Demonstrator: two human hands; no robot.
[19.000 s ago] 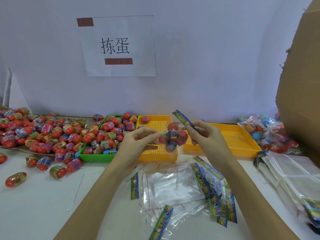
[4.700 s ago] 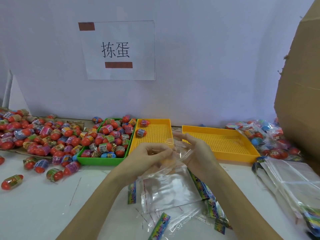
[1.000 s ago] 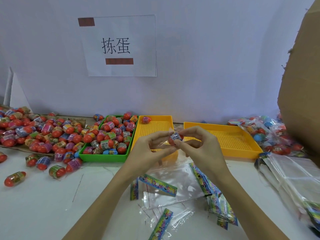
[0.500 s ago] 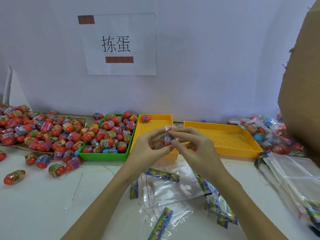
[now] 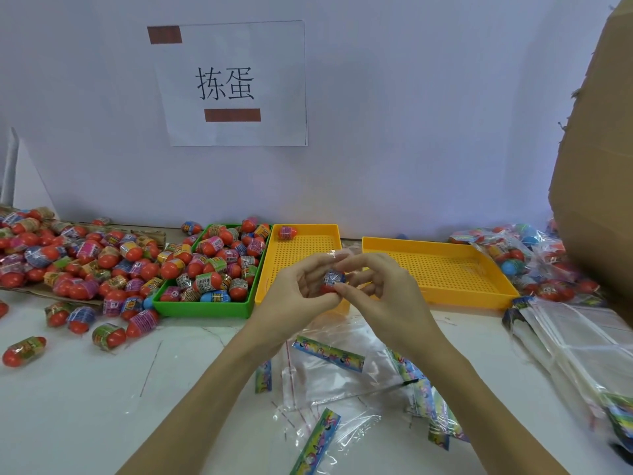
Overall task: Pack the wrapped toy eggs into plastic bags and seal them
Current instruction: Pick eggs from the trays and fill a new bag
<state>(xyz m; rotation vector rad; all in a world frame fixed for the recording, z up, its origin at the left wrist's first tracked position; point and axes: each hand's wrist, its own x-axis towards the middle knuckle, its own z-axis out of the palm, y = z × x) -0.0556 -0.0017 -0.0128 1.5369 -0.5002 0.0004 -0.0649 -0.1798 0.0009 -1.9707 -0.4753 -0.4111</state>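
The table (image 5: pixel 85 399) is set up as a packing line. A cardboard box (image 5: pixel 603 159) stands at its right edge, and filled bags (image 5: pixel 513 255) are heaped in the far right corner beside it. Loose eggs (image 5: pixel 68 262) spread over the far left and a green tray (image 5: pixel 205 269) keeps a stock within reach. Two yellow trays (image 5: pixel 445 269) lie along the far edge at centre; the left one holds a single egg. Empty bags (image 5: pixel 329 378) with printed header strips lie at the near edge under the arms, ready to grab. The sheet (image 5: pixel 233 84) on the wall reads 拣蛋.

Above the left yellow tray, the left hand (image 5: pixel 291 296) and right hand (image 5: pixel 387 296) both pinch one wrapped egg (image 5: pixel 332 281), probably through a clear bag, though the film barely shows. Its label is too small to read.
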